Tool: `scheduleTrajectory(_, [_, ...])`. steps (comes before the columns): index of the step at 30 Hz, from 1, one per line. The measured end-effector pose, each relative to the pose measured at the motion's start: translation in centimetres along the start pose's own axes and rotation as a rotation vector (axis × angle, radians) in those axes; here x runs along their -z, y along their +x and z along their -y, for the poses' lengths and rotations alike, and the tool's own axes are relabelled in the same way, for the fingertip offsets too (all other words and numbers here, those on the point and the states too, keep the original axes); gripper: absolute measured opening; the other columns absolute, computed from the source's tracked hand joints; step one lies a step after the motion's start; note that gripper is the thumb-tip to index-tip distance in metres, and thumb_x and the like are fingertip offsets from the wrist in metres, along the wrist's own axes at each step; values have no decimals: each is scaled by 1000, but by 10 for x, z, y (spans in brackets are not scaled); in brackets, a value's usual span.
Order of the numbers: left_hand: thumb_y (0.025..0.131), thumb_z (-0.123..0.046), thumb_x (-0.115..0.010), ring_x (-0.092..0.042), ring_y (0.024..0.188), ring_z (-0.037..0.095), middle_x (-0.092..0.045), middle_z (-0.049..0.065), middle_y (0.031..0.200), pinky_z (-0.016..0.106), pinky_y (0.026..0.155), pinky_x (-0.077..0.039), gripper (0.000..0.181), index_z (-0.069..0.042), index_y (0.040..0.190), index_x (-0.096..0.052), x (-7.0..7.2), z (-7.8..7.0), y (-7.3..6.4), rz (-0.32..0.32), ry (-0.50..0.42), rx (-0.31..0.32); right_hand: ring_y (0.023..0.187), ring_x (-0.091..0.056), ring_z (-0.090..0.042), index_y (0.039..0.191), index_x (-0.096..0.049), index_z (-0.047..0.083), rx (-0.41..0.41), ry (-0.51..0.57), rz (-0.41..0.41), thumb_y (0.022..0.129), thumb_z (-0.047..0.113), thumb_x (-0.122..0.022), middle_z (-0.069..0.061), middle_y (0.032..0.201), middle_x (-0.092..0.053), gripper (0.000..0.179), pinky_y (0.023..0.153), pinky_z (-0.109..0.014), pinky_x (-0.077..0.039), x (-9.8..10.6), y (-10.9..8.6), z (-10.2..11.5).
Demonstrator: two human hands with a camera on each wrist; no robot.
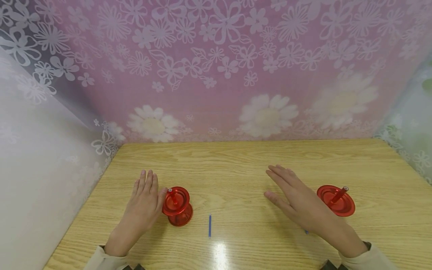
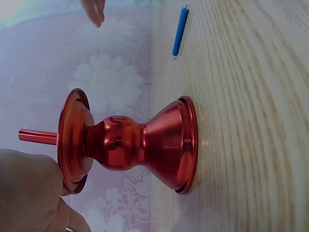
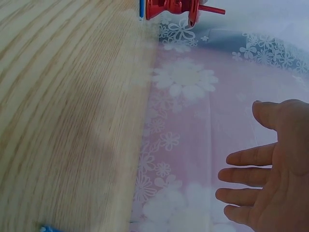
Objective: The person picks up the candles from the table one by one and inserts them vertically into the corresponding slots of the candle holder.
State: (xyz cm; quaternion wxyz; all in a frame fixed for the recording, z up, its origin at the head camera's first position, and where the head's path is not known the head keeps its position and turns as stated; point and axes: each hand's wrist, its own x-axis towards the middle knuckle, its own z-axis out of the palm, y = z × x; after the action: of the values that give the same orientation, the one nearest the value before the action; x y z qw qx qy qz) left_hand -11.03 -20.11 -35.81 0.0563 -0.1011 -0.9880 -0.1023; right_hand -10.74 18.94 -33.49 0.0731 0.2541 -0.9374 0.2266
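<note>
A shiny red candle holder (image 1: 180, 216), with a dish on top and a thin hollow tube rising from it, stands upright on the table at the left. My left hand (image 1: 144, 204) is right beside it, fingers straight, the thumb at the dish's rim; I cannot tell whether it touches. In the left wrist view the holder (image 2: 120, 142) shows its round middle and flared base. My right hand (image 1: 298, 202) hovers over the table with fingers extended and holds nothing. Behind it is a second red candle holder (image 1: 341, 204), partly hidden by the hand and wrist.
A thin blue stick (image 1: 210, 225) lies on the wooden table (image 1: 236, 180) right of the left holder. Another small blue piece (image 1: 306, 231) peeks out under the right forearm. A flowered pink covering (image 1: 209, 101) rises behind the table's far edge, with pale covering at both sides.
</note>
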Motion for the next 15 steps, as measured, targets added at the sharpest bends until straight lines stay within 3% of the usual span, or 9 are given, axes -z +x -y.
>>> scheduleTrajectory(15, [106,-31,-33,-6,143,47,-20,33,152,59,114,-11,61,18,143,-26,-1,0,0,-8,-13,5,142,-22,-40,148,-37,5,-46,17,44,100,44,-50,-13,154,-31,64,108,-60,-26,-3,2,5])
